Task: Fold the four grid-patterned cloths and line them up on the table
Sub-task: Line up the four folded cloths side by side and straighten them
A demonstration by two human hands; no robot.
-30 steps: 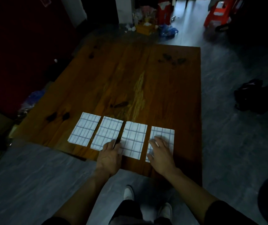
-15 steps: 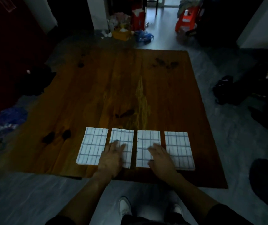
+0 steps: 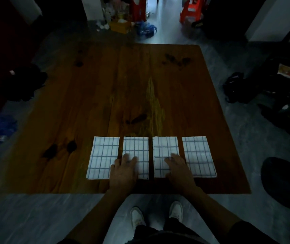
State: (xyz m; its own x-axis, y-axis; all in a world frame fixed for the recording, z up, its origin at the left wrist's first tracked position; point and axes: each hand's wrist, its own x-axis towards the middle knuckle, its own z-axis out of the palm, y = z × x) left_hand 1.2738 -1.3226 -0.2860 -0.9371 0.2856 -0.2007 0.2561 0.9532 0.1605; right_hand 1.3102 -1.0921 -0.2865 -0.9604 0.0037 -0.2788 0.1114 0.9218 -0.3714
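Several folded white cloths with a blue grid lie side by side in a row near the front edge of the wooden table [image 3: 105, 88]. From the left: the first cloth [image 3: 102, 155], the second cloth [image 3: 139, 148], the third cloth [image 3: 164, 148] and the fourth cloth [image 3: 198, 155]. My left hand [image 3: 124, 170] rests flat, fingers apart, on the near left part of the second cloth. On the near right part of the third cloth my right hand [image 3: 179, 169] lies flat with spread fingers. Neither hand grips anything.
Dark bags [image 3: 246, 87] lie on the floor to the right of the table. A dark round shape [image 3: 285, 180] sits at the right near the table's corner. A yellow box [image 3: 120, 26] and red items [image 3: 191, 9] stand beyond the far edge. My white shoes [image 3: 137, 217] show below.
The view has swung so the row now runs straight across. Both hands have slid inward: the left onto the second cloth, the right from the fourth cloth onto the third.
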